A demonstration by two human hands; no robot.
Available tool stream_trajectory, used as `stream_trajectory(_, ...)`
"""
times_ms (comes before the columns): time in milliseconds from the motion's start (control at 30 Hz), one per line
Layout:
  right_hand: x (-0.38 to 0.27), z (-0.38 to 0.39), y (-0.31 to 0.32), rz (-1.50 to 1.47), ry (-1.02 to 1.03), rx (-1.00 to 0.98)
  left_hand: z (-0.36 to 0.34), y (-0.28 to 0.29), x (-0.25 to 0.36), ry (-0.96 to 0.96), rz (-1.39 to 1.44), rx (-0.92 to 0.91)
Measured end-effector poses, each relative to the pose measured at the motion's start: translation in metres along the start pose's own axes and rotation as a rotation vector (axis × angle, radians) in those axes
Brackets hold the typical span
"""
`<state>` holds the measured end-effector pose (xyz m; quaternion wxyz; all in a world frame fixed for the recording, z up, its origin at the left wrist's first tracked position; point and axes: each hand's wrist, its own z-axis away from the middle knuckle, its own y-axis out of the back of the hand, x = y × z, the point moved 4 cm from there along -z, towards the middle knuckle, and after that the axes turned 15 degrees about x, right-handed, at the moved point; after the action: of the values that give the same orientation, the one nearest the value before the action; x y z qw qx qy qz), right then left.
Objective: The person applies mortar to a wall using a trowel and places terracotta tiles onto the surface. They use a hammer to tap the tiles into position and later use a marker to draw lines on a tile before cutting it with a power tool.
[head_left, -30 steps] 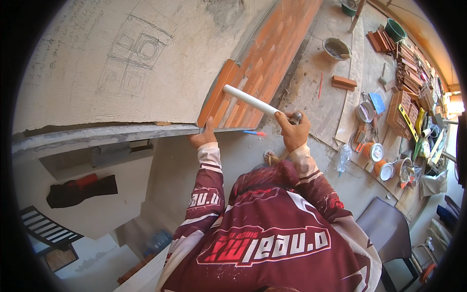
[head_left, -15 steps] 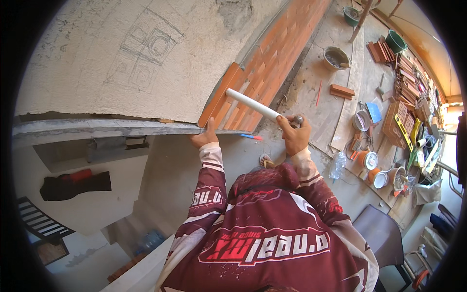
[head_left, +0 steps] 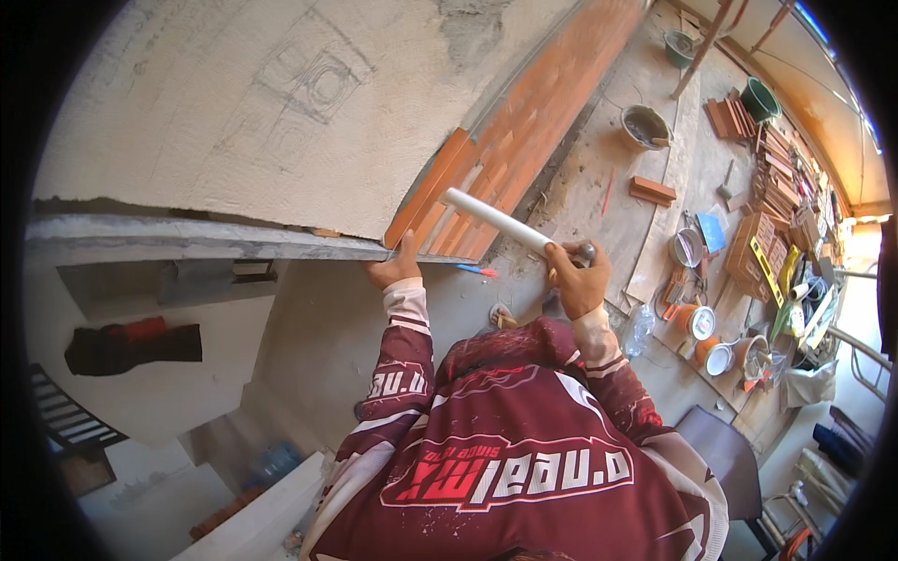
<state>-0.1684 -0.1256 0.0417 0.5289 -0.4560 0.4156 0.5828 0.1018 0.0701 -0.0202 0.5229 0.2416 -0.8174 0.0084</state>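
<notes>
Terracotta brick strip: lies along the edge of the brick cladding, next to the bare plaster wall; its near end meets the left hand;
Left hand: thumb raised at the strip's near end, fingers partly hidden about the grey ledge; I cannot tell whether they clamp anything;
Right hand: wrapped firmly round the near end of a white rod, a grey rounded knob showing at the fist;
White rod, far tip: overlaps the cladding just beside the strip in this view; contact cannot be judged;
Strip, handling: probably stiff, brittle and fairly light; its matt face looks unlikely to slip; corners would chip first, so the long edges near mid-length seem the safest hold;
White rod, handling: looks rigid and smooth, easily held in one fist at the knob end;
Shirt: large blocky lettering in red and white across dark red cloth, with more on the left sleeve;
Plaster wall, marks: a sketched circle among squares, plus faint scribbles too weak to read;
Orange-and-white tub: round label on top, too small to read
</notes>
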Motion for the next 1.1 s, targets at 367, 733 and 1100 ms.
stream_trajectory(367,0.000,-0.001,0.008,-0.018,-0.041,0.034,0.001,0.002,-0.008,0.134,0.087,-0.055)
stream_trajectory(733,-0.011,0.001,0.003,0.003,-0.017,-0.003,0.002,0.001,-0.024,0.105,-0.008,-0.006)
stream_trajectory(1100,-0.004,0.003,0.008,0.014,-0.039,0.008,0.002,0.001,-0.001,0.055,0.099,-0.036)
